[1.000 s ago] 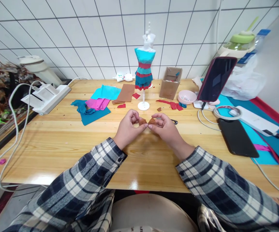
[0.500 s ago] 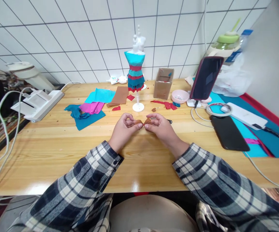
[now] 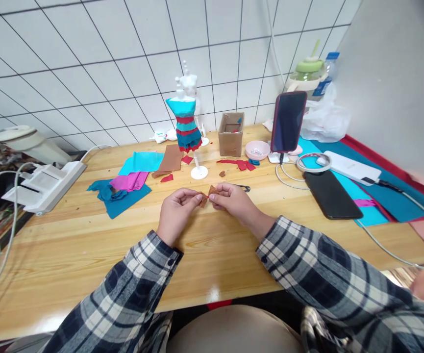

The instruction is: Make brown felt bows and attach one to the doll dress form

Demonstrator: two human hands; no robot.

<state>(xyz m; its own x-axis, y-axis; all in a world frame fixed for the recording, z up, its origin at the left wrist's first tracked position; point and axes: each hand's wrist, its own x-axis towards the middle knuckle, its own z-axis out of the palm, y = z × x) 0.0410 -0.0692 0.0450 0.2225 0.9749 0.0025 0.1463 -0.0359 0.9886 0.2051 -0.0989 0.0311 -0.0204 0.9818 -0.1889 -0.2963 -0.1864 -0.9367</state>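
A small brown paper bow (image 3: 212, 189) with a red band at its middle is held above the table, between my two hands. My left hand (image 3: 177, 211) pinches its left side between thumb and fingers. From the other side my right hand (image 3: 236, 202) grips it near the red middle, and the right loop stands up above the thumb. My fingertips partly cover the bow. Beyond my hands stands a miniature dress form (image 3: 188, 115) in a turquoise, red and teal layered paper dress. A dark looped handle (image 3: 246, 188) shows just behind my right hand.
Turquoise, magenta, teal and brown paper sheets (image 3: 141, 163) lie left of the form, with red scraps (image 3: 246, 165) to the right. Farther right are a cardboard box (image 3: 231, 139), a pink bowl (image 3: 258, 151), an upright phone (image 3: 288, 122), a black phone (image 3: 333, 195) and cables. A power strip (image 3: 55, 186) is left.
My view has turned right and tilted, shifting the scene. Both hands keep hold of the bow; its right loop now stands higher and the red middle shows more clearly.
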